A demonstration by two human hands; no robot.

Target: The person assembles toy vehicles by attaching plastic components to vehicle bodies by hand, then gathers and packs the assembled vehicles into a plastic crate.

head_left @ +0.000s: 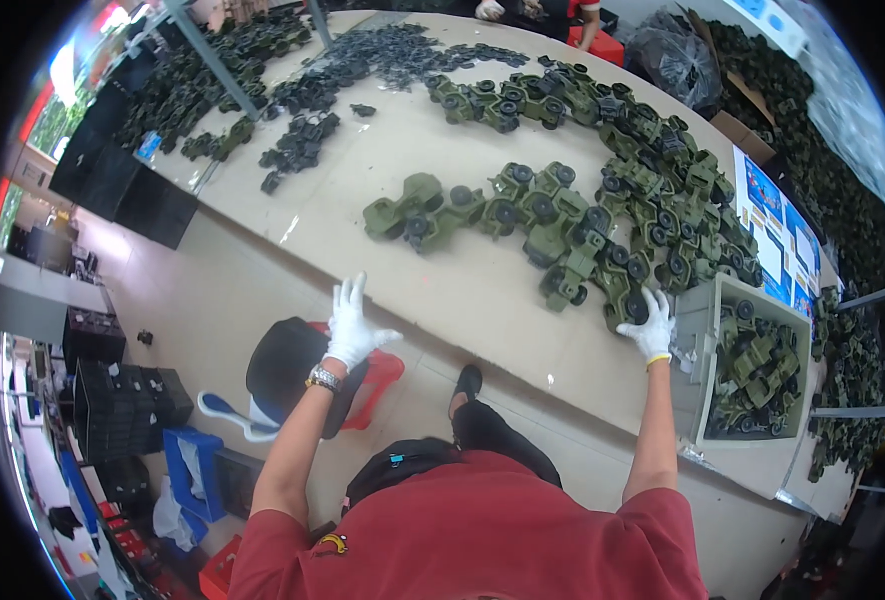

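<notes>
My left hand (pixel 356 326), in a white glove, is raised in front of the table's near edge with its fingers spread and nothing in it. My right hand (pixel 651 328), also gloved, is at the near end of a heap of olive-green toy military vehicles (pixel 653 215). Its fingers are apart beside a toy vehicle (pixel 620 297); I cannot tell whether they touch it. Right of that hand stands a grey plastic bin (pixel 696 360) with more green toy vehicles (pixel 758 360) inside. A loose row of toy vehicles (pixel 533 215) lies across the table's middle.
Small dark grey parts (pixel 363 60) and more green pieces (pixel 218 140) cover the far left of the pale table (pixel 433 300). A black stool (pixel 288 370) and a red stool (pixel 375 390) stand left of me. Another person's hand (pixel 490 10) shows at the far edge.
</notes>
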